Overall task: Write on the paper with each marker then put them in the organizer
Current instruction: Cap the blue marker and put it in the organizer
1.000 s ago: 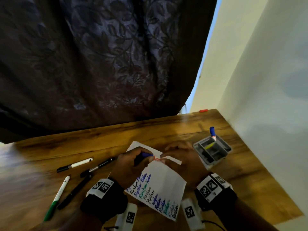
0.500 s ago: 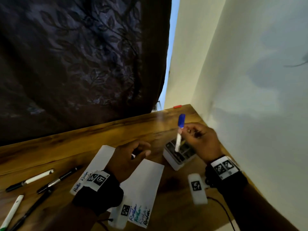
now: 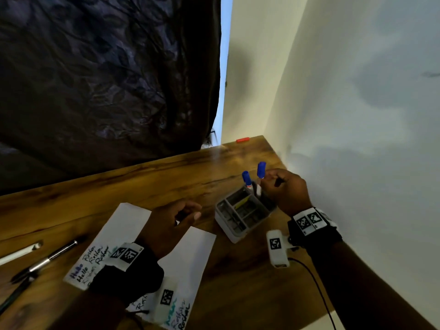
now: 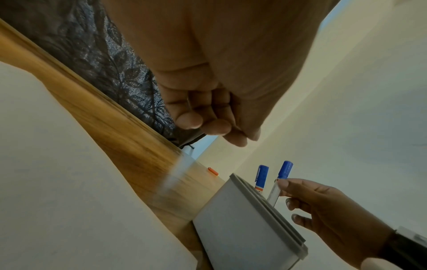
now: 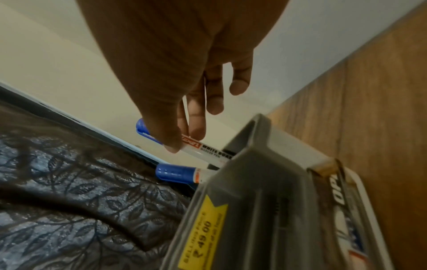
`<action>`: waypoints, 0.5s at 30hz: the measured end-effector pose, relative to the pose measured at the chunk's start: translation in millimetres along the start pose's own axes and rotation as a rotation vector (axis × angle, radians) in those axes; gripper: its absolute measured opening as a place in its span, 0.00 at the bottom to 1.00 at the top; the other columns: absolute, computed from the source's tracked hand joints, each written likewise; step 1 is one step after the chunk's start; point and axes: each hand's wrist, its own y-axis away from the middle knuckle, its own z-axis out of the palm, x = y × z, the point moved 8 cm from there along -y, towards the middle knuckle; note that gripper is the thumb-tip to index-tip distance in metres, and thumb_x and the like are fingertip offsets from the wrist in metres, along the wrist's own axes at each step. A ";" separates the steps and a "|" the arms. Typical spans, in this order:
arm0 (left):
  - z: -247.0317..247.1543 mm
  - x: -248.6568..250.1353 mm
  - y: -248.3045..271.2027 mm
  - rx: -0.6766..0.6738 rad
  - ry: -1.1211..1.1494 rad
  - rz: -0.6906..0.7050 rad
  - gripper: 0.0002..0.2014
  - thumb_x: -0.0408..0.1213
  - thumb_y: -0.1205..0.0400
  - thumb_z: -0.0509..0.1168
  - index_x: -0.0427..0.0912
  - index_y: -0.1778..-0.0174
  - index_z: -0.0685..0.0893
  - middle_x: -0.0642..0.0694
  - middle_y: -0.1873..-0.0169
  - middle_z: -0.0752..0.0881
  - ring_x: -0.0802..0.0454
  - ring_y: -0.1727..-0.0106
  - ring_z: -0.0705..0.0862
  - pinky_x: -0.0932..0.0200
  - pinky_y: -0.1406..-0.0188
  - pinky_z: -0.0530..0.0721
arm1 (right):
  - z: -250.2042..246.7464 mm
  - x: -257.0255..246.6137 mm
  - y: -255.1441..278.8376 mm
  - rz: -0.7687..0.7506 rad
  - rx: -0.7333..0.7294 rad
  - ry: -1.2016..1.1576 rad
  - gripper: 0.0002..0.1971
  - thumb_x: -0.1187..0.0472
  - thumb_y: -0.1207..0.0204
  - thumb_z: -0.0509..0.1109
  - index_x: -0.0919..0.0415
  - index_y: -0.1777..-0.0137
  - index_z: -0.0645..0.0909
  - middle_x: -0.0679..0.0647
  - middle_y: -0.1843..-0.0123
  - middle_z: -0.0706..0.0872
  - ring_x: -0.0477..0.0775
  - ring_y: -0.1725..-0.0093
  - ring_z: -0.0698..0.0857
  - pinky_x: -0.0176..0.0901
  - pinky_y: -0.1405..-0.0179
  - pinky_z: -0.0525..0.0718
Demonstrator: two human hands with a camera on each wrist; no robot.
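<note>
My right hand (image 3: pixel 273 184) pinches a blue-capped whiteboard marker (image 3: pixel 260 173) (image 5: pixel 203 148) (image 4: pixel 280 180) by its white barrel. The marker stands nearly upright with its lower end inside the back compartment of the grey organizer (image 3: pixel 234 232) (image 4: pixel 242 233) (image 5: pixel 254 191). A second blue-capped marker (image 3: pixel 246 178) (image 4: pixel 261 178) (image 5: pixel 180 173) stands in the same compartment beside it. My left hand (image 3: pixel 188 214) (image 4: pixel 212 126) hovers over the white paper (image 3: pixel 119 225), its fingers loosely curled and holding nothing. The paper bears several lines of coloured handwriting near its front edge.
Several more markers (image 3: pixel 50 257) lie on the wooden table (image 3: pixel 166 177) at the left. A small orange object (image 3: pixel 242 139) sits at the far edge. The white wall (image 3: pixel 357 139) runs close on the right, behind the organizer. A dark curtain (image 3: pixel 107 79) hangs beyond the table.
My right hand carried the blue marker from the paper to the organizer and lowered its end into the back compartment. My left hand let go of it and stayed over the paper.
</note>
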 end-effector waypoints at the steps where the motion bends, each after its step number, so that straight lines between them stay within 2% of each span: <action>1: 0.9 -1.5 -0.6 0.001 -0.003 -0.007 0.06 0.44 0.18 0.69 0.55 0.47 0.86 0.62 0.56 0.87 0.69 0.50 0.84 0.80 0.57 0.78 | 3.3 1.9 0.5 -0.005 0.000 0.040 0.07 0.48 0.30 0.80 0.40 0.64 0.84 0.37 0.64 0.86 0.37 0.66 0.83 0.35 0.60 0.81; 4: 5.4 -3.1 -4.1 0.007 0.002 -0.027 0.06 0.42 0.18 0.69 0.52 0.47 0.87 0.62 0.57 0.87 0.70 0.52 0.84 0.79 0.58 0.78 | 9.5 5.7 0.9 -0.028 -0.014 0.113 0.07 0.49 0.29 0.79 0.48 0.53 0.89 0.39 0.60 0.84 0.45 0.62 0.82 0.37 0.63 0.80; 7: 8.7 -2.0 -5.6 0.005 0.013 -0.039 0.06 0.41 0.18 0.69 0.51 0.47 0.87 0.62 0.58 0.87 0.72 0.53 0.84 0.79 0.60 0.77 | 18.8 11.0 -1.1 -0.080 -0.076 0.178 0.10 0.45 0.28 0.76 0.47 0.51 0.89 0.42 0.55 0.87 0.44 0.63 0.81 0.32 0.69 0.72; 10: 11.1 -3.9 -7.3 -0.011 -0.012 -0.051 0.07 0.43 0.18 0.68 0.52 0.45 0.87 0.63 0.56 0.87 0.72 0.51 0.83 0.80 0.58 0.78 | 23.1 16.7 -3.3 -0.073 -0.106 0.154 0.11 0.42 0.27 0.75 0.47 0.50 0.89 0.42 0.55 0.87 0.45 0.61 0.83 0.33 0.67 0.74; 15: 10.3 -5.9 -8.7 -0.019 -0.014 -0.052 0.07 0.44 0.18 0.68 0.54 0.45 0.86 0.63 0.56 0.87 0.71 0.51 0.84 0.80 0.58 0.78 | 16.6 12.0 -0.3 -0.043 -0.101 0.140 0.11 0.47 0.26 0.74 0.49 0.47 0.87 0.41 0.53 0.86 0.43 0.59 0.82 0.34 0.65 0.76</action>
